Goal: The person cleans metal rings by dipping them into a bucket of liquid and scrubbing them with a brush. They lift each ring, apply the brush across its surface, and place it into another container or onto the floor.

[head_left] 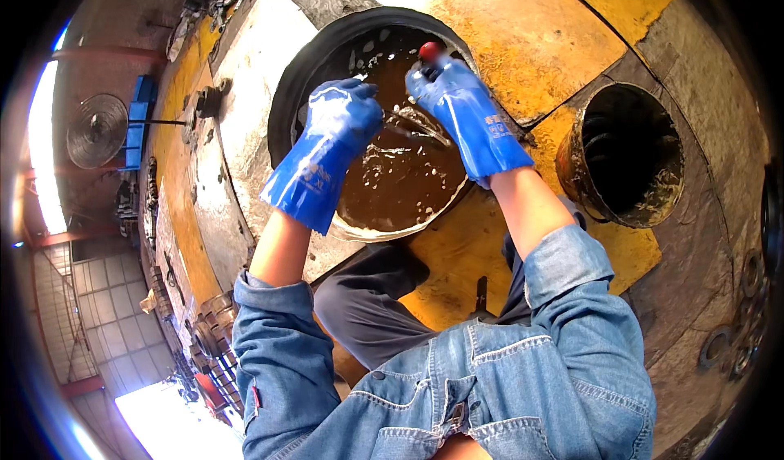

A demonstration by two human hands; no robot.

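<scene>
R hand, in a long blue rubber glove, has fingers curled in at a small round glossy red knob, which sits at the fingertips, far side; can't tell what it's attached to. L hand, same type glove, is balled w/ fingers folded in; contents hidden, can't tell if it's pinching anything. Directly under both: wide round black-walled tub w/ murky brown liquid, surface rippled betw. hands. Right of grip, apart from tub: grimy round open-top bucket, dark inside.
</scene>
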